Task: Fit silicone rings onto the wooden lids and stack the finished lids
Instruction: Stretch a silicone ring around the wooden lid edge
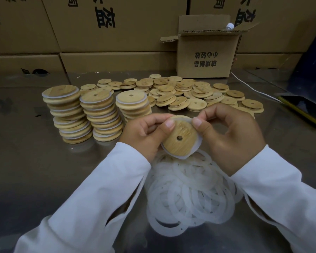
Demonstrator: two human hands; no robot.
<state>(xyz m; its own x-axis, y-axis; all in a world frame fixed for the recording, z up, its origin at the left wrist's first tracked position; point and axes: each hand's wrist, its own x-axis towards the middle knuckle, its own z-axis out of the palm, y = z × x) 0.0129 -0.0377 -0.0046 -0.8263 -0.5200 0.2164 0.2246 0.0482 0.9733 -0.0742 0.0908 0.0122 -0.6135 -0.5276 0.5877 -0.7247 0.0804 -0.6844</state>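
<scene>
A round wooden lid [181,143] with a small hole is held tilted above the table, a white silicone ring [198,142] showing round its edge. My left hand [144,132] grips its left side, thumb on the upper rim. My right hand [232,134] pinches the ring and lid at the upper right. Beneath my hands lies a heap of loose white silicone rings [188,196]. Three stacks of ringed lids [98,114] stand to the left. A spread of bare wooden lids [190,94] lies behind.
The work surface is a steel table [44,170]. An open cardboard box [206,52] stands at the back right, with a wall of large cartons [108,30] behind. A phone [305,108] and a white cable [254,88] lie at the right.
</scene>
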